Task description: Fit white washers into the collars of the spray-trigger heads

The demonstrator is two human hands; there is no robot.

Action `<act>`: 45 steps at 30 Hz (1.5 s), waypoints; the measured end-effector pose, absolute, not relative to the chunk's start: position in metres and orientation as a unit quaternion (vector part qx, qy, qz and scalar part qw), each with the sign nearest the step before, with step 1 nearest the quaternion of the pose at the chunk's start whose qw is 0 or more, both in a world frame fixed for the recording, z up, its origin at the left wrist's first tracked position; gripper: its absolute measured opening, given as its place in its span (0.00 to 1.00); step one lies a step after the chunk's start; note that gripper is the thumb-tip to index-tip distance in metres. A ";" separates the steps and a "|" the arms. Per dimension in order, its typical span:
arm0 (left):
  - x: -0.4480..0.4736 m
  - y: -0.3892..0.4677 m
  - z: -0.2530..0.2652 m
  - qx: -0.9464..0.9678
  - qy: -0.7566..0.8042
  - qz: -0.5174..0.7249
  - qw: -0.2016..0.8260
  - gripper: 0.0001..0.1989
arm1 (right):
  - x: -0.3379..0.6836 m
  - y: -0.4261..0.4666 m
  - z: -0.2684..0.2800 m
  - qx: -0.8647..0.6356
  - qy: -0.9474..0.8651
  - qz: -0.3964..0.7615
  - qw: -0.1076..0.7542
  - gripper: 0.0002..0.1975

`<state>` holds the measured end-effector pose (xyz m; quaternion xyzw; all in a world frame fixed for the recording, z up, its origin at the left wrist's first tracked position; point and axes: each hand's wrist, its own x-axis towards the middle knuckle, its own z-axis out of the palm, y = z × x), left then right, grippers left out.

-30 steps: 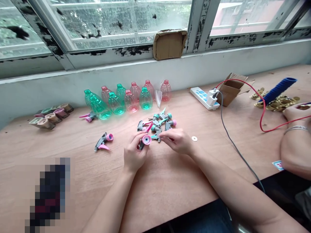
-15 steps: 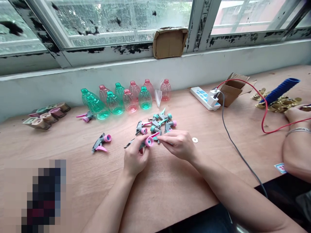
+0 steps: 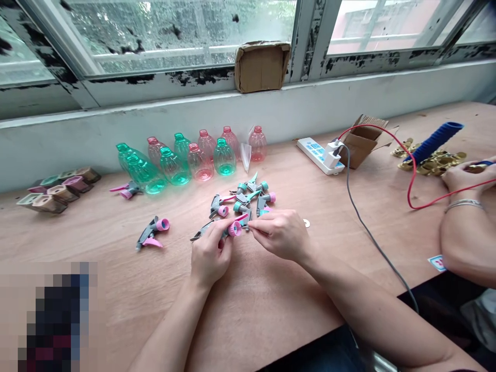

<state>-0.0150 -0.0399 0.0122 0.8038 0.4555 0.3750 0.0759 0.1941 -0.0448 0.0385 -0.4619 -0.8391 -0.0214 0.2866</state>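
Note:
My left hand is wrapped round a grey trigger sprayer head with a pink collar, whose open end faces right. Close by that collar, the fingertips of my right hand are pinched together; whatever they hold is too small or hidden to make out. Just beyond both hands lies a pile of grey sprayer heads with teal or pink collars and triggers. A flat white ring rests beside my right hand, partly covered by it.
Several green bottles and pink bottles stand along the wall. Single sprayer heads lie at left. A power strip with cables, a cardboard box and brass parts are at right, where another person's hand works.
The whole view has shifted slightly, so things appear farther left. My right fingertips have come a little closer to the pink collar. Both hands keep their closed grips.

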 end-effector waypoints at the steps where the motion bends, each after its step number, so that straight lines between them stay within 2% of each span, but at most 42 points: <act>1: -0.015 -0.040 0.012 0.804 0.455 0.375 0.078 0.17 | 0.194 -0.045 0.039 -0.464 -0.838 -0.018 0.286 0.13; 12: -0.016 -0.034 0.009 0.817 0.440 0.372 0.031 0.19 | 0.184 -0.047 0.036 -0.513 -0.805 -0.004 0.297 0.11; 21: -0.017 -0.031 0.012 0.827 0.432 0.358 0.047 0.24 | 0.186 -0.033 0.022 -0.494 -0.790 0.082 0.354 0.08; 30: -0.022 -0.031 0.014 0.839 0.386 0.376 0.080 0.21 | 0.197 -0.026 0.020 -0.403 -0.825 0.062 0.391 0.09; 37: -0.025 -0.030 0.010 0.861 0.348 0.363 0.082 0.21 | 0.212 -0.017 0.016 -0.327 -0.864 0.047 0.379 0.09; 45: -0.020 -0.035 0.011 0.842 0.339 0.396 0.139 0.16 | 0.214 -0.015 0.013 -0.282 -0.862 0.107 0.406 0.07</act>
